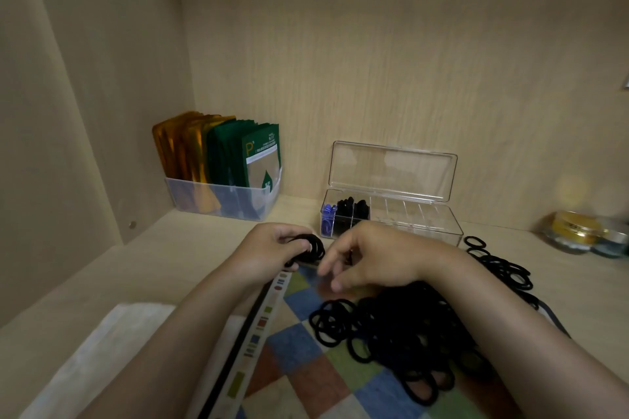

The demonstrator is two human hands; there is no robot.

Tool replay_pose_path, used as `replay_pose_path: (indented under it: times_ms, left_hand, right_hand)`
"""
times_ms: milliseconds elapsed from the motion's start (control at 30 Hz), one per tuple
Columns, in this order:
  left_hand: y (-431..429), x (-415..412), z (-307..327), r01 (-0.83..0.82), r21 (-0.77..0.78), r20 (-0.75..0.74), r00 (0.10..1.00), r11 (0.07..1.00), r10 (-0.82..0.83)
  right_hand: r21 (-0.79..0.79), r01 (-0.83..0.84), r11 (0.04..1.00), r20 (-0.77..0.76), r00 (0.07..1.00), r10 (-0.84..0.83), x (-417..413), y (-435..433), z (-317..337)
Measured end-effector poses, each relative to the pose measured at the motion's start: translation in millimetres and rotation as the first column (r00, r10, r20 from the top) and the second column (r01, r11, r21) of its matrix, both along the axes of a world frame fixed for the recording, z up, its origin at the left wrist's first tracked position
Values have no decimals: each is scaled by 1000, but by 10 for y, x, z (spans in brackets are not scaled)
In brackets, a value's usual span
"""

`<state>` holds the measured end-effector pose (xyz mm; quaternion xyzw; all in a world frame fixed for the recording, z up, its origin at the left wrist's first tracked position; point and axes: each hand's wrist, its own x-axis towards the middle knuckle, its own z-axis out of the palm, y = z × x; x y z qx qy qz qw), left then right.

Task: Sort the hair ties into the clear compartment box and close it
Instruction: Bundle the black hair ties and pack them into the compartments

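Note:
A clear compartment box (422, 218) stands at the back of the shelf with its lid (391, 170) upright. Its left cells hold blue ties (327, 219) and black ties (350, 209); the cells to the right look empty. My left hand (272, 248) is closed around a small bundle of black hair ties (315, 247), just in front of the box's left end. My right hand (371, 257) hovers beside it, fingers loosely spread and blurred, nothing visible in it. A big heap of black hair ties (408, 330) lies on a checkered cloth (296, 347) under my right forearm.
A clear bin of green and gold sachets (221, 163) stands at the back left. Gold-lidded jars (578, 231) sit at the right. More black ties (503, 269) trail right of the box. A white cloth (102, 350) lies front left. Wooden walls enclose the shelf.

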<state>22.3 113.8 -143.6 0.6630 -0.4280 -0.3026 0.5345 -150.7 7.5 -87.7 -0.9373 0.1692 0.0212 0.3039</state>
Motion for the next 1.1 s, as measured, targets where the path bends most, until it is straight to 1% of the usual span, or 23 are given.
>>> replay_pose_path:
  times_ms: [67,133,200,233,500,567,633,700,733,800,867,933,1033,1067,1100]
  left_hand:
    - [3,-1,1,-3,-3,26,1000,1000,3]
    - [2,-22,-5,3,-9,44,999,1000,-3]
    - [3,-42,-12,12,-9,66,998,1000,-11]
    - [2,-46,-18,16,-9,73,997,1000,-15]
    - [2,-48,-40,-26,-17,94,995,1000,28]
    - [-8,-42,-43,-59,-33,70,996,998,62]
    - [-14,-53,-47,-80,-42,41,996,996,81]
    - [-24,-85,-48,-76,-55,-5,997,996,76]
    - [-32,-104,-49,-67,-63,-32,997,996,65]
    - [-49,-153,-46,-36,-72,-108,994,997,28]
    - [-70,-196,-39,10,-74,-215,976,997,-25]
    - [-84,-227,-35,62,-79,-309,947,995,-84]
    - [-88,-253,-5,95,-104,-462,877,990,-133]
    - [-83,-258,3,108,-112,-484,862,988,-149]
    - [-79,-267,6,121,-119,-472,867,986,-163]
  right_hand:
    - [-33,-82,996,-134,988,77,3,95,18]
    - [-97,-128,987,-205,973,106,14,153,-16]
    - [-156,-141,978,-193,975,110,35,186,-70]
    - [-157,-146,977,-174,978,118,48,182,-102]
    - [-80,-141,987,-144,981,128,47,160,-123]
    - [-34,-81,996,-67,995,79,41,108,-98]
    - [35,36,999,90,995,-39,34,15,-78]
    - [164,181,970,233,948,-216,17,-68,-60]
    - [252,233,939,274,914,-300,8,-91,-57]
    - [437,262,861,289,865,-410,5,-96,-62]
    - [528,261,808,265,853,-450,12,-77,-82]
    - [524,301,797,255,837,-484,45,-83,-130]
    - [448,391,804,281,792,-542,104,-118,-206]
    - [414,411,812,293,784,-547,119,-123,-223]
    - [376,425,824,308,781,-543,130,-119,-235]
